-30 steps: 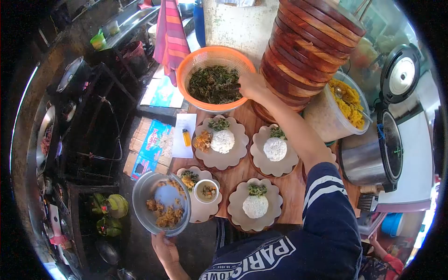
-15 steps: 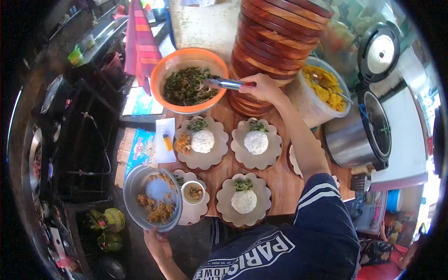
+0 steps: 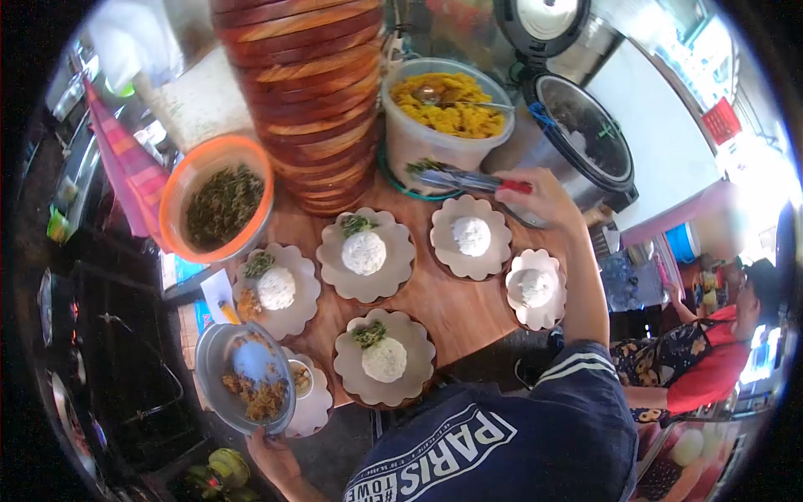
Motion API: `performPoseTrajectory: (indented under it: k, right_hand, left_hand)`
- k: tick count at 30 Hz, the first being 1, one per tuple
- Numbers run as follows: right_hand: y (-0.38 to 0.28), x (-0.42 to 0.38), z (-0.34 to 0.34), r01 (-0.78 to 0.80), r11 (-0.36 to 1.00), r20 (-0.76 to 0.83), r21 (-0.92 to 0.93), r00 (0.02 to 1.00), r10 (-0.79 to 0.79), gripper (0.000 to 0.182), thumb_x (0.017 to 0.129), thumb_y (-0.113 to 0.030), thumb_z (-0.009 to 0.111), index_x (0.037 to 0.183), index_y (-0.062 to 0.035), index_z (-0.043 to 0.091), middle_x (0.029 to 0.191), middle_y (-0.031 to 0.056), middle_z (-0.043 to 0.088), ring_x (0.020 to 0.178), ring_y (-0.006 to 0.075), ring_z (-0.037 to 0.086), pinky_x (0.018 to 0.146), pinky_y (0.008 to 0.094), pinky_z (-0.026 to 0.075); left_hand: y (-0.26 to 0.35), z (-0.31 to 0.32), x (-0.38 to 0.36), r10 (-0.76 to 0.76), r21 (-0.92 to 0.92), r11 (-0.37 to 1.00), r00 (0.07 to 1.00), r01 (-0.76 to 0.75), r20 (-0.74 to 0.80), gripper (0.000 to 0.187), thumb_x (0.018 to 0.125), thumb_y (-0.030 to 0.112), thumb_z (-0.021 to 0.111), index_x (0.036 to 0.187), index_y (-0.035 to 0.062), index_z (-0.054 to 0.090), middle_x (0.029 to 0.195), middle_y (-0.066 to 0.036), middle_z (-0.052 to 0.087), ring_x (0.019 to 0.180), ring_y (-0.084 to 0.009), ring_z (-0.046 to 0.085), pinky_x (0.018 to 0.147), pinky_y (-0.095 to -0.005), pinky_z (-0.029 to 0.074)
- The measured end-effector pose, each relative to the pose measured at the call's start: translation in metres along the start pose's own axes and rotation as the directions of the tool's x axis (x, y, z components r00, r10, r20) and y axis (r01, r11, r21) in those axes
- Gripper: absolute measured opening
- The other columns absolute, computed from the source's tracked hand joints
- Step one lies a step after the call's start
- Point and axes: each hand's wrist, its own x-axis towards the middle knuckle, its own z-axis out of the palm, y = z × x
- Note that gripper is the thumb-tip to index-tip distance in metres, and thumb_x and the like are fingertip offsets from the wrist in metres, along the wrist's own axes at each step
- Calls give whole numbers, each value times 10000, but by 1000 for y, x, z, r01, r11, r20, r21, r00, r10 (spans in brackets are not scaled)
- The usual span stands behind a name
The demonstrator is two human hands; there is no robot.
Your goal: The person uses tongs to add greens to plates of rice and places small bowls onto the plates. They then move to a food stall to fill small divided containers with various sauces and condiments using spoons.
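My right hand [image 3: 539, 197] is closed on red-handled metal tongs [image 3: 473, 181], whose tips pinch a clump of chopped greens [image 3: 424, 167]. The tongs hang above the table's back side, in front of the tub [image 3: 443, 149] of yellow food. Just below them is a scalloped plate [image 3: 443, 243] with a rice mound [image 3: 471, 237] and no greens on it. At the lower left, my left hand [image 3: 274, 456] grips the rim of a grey bowl [image 3: 255, 360] holding brown crumbly food [image 3: 263, 402]. That bowl partly covers a plate [image 3: 316, 414] with a small white cup [image 3: 303, 381].
An orange-rimmed bowl [image 3: 173, 209] of greens stands left of a tall stack of wooden plates [image 3: 314, 109]. Several plates of rice fill the wooden table [image 3: 452, 314]. A rice cooker [image 3: 535, 151] sits open at the back right. Another person [image 3: 711, 351] is at the right.
The tongs have left the bowl of greens and moved right, now carrying a clump. My view has turned right, showing more plates and another person. The grey bowl stays in my left hand.
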Motion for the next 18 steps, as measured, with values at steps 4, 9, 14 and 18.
performPoseTrajectory:
  k: [4, 9, 14, 18]
  right_hand:
    - [85, -22, 2, -50, 979, -16, -197, 999, 48, 364, 762, -247, 713, 1089, -90, 675, 870, 137, 670, 762, 282, 637, 701, 371, 484]
    - [139, -25, 54, -131, 805, 44, -579, 980, 192, 258, 784, -255, 654, 995, -108, 678, 870, 121, 651, 828, 348, 632, 716, 457, 498]
    - [172, -21, 85, -66, 782, 76, -620, 987, 144, 293, 805, -378, 668, 930, -114, 692, 884, 114, 682, 886, 292, 660, 755, 414, 527]
    - [180, -13, 66, -61, 778, 51, -626, 992, 119, 280, 791, -338, 676, 864, -69, 701, 852, 112, 689, 839, 289, 671, 720, 408, 537]
  left_hand:
    - [8, 33, -9, -71, 98, 993, 994, 63, 81, 371, 872, 101, 526, 1233, 35, 471, 1152, -77, 557, 996, -168, 567, 743, -293, 502]
    - [-9, 53, -9, -47, 87, 996, 972, 28, 232, 434, 860, 111, 540, 1275, 23, 448, 1238, -103, 528, 1105, -213, 551, 818, -323, 532]
    - [-18, 60, -20, -65, 105, 994, 971, 42, 230, 451, 850, 104, 549, 1280, 24, 441, 1234, -121, 524, 1111, -235, 548, 844, -346, 530]
    - [-16, 74, -28, -111, 152, 985, 969, 79, 219, 435, 853, 114, 541, 1268, 24, 446, 1233, -120, 522, 1100, -239, 548, 828, -354, 533]
